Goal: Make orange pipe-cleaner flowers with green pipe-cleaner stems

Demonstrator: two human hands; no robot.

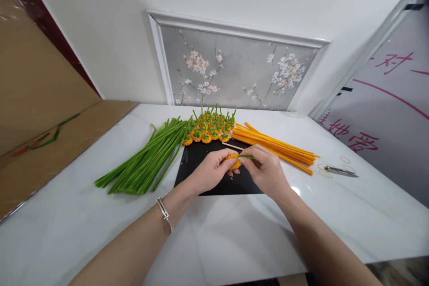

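Note:
Between the thumb and fingers of my left hand [212,170] is a small orange pumpkin [236,163] that looks made of fuzzy pipe cleaner. My right hand [264,167] pinches a green pipe cleaner [247,157], whose end meets the pumpkin's top. Both hands are held over a black mat [191,166]. Just beyond them stands a cluster of similar orange pumpkins [206,139] with green tops and upright stems. A thin pale stick [232,145] lies on the mat behind my fingers, partly hidden.
Green pipe cleaners [144,161] lie in a pile on the left of the white table [214,237]. Orange pipe cleaners [278,145] are bundled at right. Farther right are scissors [342,171] and thin loops [345,160]. A cardboard box [40,80] borders the left side.

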